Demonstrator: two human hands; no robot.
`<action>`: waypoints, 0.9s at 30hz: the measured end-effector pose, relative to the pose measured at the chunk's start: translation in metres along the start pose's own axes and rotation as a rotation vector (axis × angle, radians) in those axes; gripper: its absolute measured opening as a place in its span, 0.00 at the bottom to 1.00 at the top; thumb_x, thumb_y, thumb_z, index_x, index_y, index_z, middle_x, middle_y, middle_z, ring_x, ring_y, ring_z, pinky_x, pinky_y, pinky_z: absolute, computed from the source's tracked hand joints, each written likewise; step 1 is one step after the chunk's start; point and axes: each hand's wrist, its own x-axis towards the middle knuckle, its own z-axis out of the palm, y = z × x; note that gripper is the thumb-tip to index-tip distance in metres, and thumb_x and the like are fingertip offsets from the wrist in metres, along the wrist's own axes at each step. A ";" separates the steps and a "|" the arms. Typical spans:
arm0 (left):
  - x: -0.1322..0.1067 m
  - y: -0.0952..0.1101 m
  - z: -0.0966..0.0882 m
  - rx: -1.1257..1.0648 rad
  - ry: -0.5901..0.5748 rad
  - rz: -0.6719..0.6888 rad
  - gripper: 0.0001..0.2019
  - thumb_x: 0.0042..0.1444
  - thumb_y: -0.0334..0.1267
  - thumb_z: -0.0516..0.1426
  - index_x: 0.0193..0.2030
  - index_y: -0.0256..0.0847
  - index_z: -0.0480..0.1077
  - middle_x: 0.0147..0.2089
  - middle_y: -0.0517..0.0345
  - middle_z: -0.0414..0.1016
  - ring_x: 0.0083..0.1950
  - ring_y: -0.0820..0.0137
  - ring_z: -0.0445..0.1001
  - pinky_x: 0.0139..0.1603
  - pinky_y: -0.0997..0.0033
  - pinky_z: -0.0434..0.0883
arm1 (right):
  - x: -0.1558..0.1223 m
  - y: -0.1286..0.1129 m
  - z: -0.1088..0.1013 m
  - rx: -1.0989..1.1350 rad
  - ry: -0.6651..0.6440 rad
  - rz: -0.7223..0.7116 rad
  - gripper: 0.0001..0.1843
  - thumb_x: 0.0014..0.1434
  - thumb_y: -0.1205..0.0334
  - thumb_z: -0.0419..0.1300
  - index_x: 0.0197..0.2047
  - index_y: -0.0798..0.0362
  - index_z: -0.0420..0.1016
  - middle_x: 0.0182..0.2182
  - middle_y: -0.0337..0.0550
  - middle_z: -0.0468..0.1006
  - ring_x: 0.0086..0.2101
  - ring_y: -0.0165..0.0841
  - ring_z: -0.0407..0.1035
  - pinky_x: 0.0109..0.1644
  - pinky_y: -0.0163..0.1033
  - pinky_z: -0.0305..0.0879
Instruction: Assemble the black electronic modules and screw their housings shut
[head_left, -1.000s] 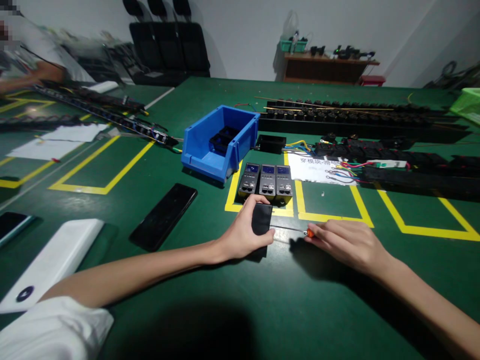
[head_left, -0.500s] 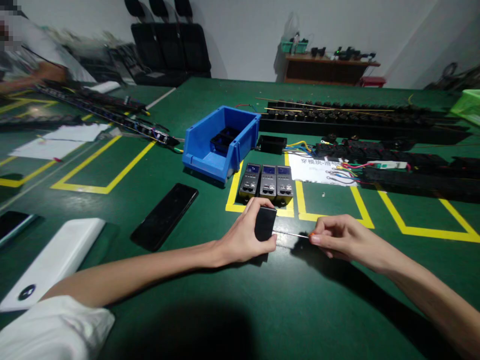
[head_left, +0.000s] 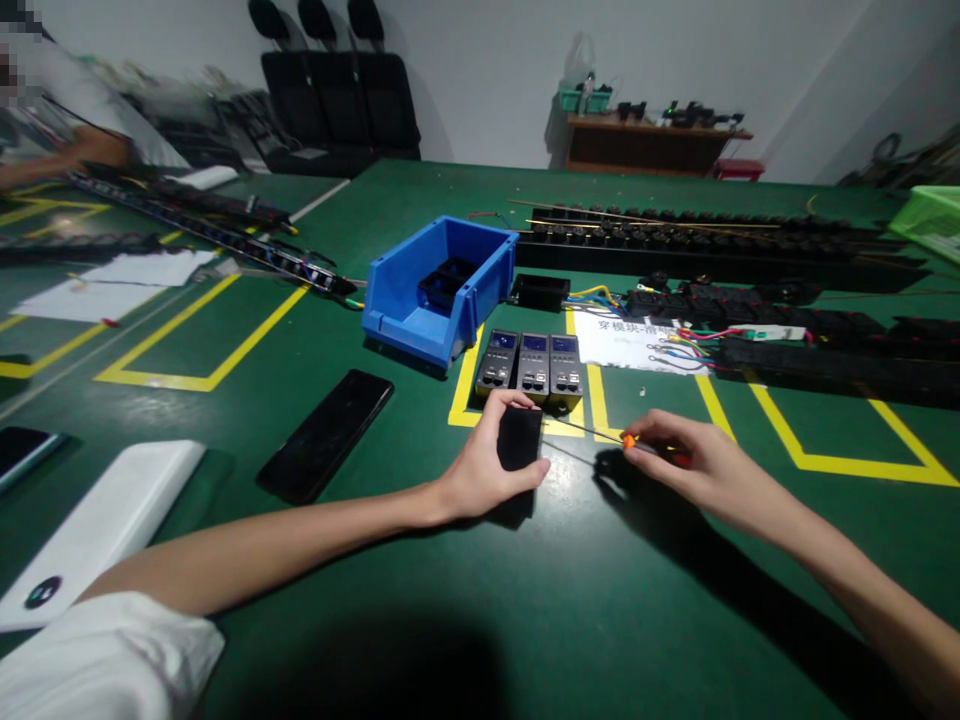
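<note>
My left hand is closed around a black box-shaped module, steadying it on the green table. From the right, my right hand pinches a screwdriver by its orange handle. Its thin metal shaft points left, and the tip reaches the upper right side of the module; exact contact is too small to tell. Just beyond my left hand, three grey modules with small screens and ports stand side by side inside a yellow taped outline.
Behind the modules sits a blue bin with black parts. A black phone and a white power bank lie left. Long black strips with wires and a paper sheet occupy the far right. A person works far left.
My right hand has moved slightly up, and the screwdriver now meets the module higher on its side, slanting more. The module has turned a little in my left hand.
</note>
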 end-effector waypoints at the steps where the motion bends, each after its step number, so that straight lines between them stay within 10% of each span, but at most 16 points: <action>1: -0.001 -0.001 0.000 -0.025 0.002 0.006 0.26 0.49 0.35 0.62 0.53 0.43 0.56 0.52 0.51 0.65 0.53 0.62 0.67 0.55 0.59 0.66 | 0.000 0.001 0.005 -0.035 0.004 -0.018 0.12 0.62 0.53 0.56 0.43 0.52 0.71 0.35 0.45 0.77 0.35 0.37 0.71 0.36 0.40 0.66; 9: -0.002 -0.001 -0.001 -0.052 -0.025 0.292 0.23 0.46 0.32 0.63 0.48 0.44 0.60 0.55 0.49 0.61 0.58 0.58 0.64 0.61 0.50 0.61 | -0.010 0.001 0.063 -0.301 0.070 -0.239 0.07 0.64 0.63 0.52 0.44 0.53 0.67 0.37 0.48 0.72 0.32 0.35 0.70 0.34 0.39 0.66; 17: -0.008 -0.006 0.006 -0.251 -0.076 0.353 0.26 0.46 0.30 0.61 0.50 0.45 0.55 0.53 0.48 0.63 0.54 0.60 0.68 0.55 0.51 0.68 | -0.016 -0.001 0.078 -0.545 0.129 -0.291 0.06 0.63 0.61 0.53 0.41 0.53 0.68 0.35 0.46 0.72 0.32 0.37 0.69 0.30 0.39 0.65; 27: -0.010 -0.006 0.007 -0.349 -0.252 0.521 0.38 0.51 0.31 0.59 0.65 0.47 0.43 0.71 0.38 0.50 0.72 0.51 0.49 0.66 0.39 0.53 | -0.017 -0.024 0.065 0.224 0.192 -0.414 0.24 0.62 0.65 0.58 0.60 0.50 0.62 0.52 0.50 0.71 0.47 0.37 0.69 0.49 0.44 0.70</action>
